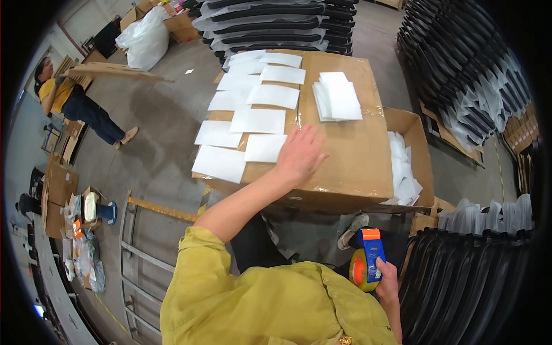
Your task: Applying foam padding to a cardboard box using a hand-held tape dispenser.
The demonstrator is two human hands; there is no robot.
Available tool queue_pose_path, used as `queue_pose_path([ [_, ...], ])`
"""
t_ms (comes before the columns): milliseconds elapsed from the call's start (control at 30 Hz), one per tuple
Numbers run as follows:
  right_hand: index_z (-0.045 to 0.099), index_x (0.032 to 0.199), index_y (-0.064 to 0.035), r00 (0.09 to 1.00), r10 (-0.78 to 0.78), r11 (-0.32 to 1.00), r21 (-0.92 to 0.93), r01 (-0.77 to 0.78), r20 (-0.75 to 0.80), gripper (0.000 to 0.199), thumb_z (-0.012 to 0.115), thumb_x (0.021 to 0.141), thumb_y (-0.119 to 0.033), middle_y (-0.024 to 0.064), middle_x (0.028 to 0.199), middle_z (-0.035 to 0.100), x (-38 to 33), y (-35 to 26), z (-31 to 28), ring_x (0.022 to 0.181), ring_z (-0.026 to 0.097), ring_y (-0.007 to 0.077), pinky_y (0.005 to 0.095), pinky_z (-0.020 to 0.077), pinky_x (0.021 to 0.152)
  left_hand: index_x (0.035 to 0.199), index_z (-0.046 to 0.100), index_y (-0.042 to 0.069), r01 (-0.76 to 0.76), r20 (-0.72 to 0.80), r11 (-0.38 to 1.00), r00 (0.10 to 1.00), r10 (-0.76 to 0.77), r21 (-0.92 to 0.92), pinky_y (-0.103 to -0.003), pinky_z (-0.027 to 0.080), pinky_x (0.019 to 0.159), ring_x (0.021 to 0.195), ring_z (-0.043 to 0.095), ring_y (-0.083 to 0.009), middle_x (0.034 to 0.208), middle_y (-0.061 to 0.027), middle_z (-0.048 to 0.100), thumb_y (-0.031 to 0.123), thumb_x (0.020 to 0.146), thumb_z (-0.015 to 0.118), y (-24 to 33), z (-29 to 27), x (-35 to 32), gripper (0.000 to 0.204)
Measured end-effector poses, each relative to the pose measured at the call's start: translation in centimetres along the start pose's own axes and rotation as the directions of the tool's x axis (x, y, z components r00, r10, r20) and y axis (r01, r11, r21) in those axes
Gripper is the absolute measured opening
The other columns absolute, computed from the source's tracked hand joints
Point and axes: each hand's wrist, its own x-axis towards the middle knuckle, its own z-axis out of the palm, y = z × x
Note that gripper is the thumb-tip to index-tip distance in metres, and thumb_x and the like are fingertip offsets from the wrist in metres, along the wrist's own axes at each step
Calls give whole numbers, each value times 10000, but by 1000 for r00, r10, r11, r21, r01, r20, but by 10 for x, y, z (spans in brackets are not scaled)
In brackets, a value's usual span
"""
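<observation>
Eleven white sheets (257,121) lie in two columns on one brown carton (351,164), with one stack of sheets (340,98) to their right. The left hand (302,152) is palm down, fingers slightly spread, at the nearest right-column sheet's edge; I cannot tell whether it presses. The right hand (388,276) grips one blue tape dispenser (375,253), low beside the body. The left arm (247,201) stretches forward.

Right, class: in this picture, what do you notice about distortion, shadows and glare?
Head view: fisheye distortion bows the long grey surface near the left rim, and the corners go black. Head view: soft, dark shadows lie on the floor. Head view: white sheets look very bright, with little surface detail.
</observation>
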Motion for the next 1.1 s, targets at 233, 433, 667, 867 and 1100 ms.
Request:
queue_pose_path([
  [233, 574, 942, 68, 999, -3, 1000, -22, 2, -38, 269, 579, 813, -168, 99, 850, 627, 13, -5, -5, 709, 608, 132, 252, 488, 668, 1138, 448, 8, -127, -224, 992, 967, 119, -20, -393, 289, 982, 1157, 382, -297, 1161, -170, 458, 366, 699, 656, -7, 59, 117, 603],
  [433, 585, 896, 52, 997, -10, 1000, -29, 8, -80, 250, 589, 801, -179, 77, 811, 625, 6, -3, -12, 675, 587, 109, 236, 472, 644, 1065, 488, 41, -152, 249, 987, 955, 160, -54, -384, 377, 892, 1046, 441, -311, 1050, -165, 491, 411, 668, 646, -13, 63, 146, 566],
  [667, 589, 893, 39, 995, -86, 987, -142, 79, -46, 263, 587, 797, -206, 64, 796, 622, 6, -13, -4, 667, 573, 99, 230, 455, 635, 916, 508, 8, -413, -251, 909, 887, 387, -57, -375, 445, 696, 794, 541, -281, 832, -115, 564, 132, 777, 494, 13, 19, 109, 187],
  [867, 557, 961, 47, 962, -261, 956, -112, 269, 84, 345, 618, 750, -219, 53, 839, 610, -15, -20, -1, 720, 548, 81, 211, 438, 653, 962, 517, -8, -354, 40, 935, 934, 355, -26, -337, 410, 735, 873, 527, -218, 921, -105, 555, 159, 733, 563, 93, 11, -9, 288],
  [1100, 557, 957, 39, 928, -330, 904, -226, 363, 172, 371, 663, 711, -217, 34, 818, 603, -46, -20, 9, 681, 524, 61, 198, 430, 625, 1004, 572, 15, 151, 291, 596, 945, 146, -789, -245, 432, 687, 777, 539, -152, 929, -77, 585, 342, 829, 563, 113, -14, -19, 371],
])
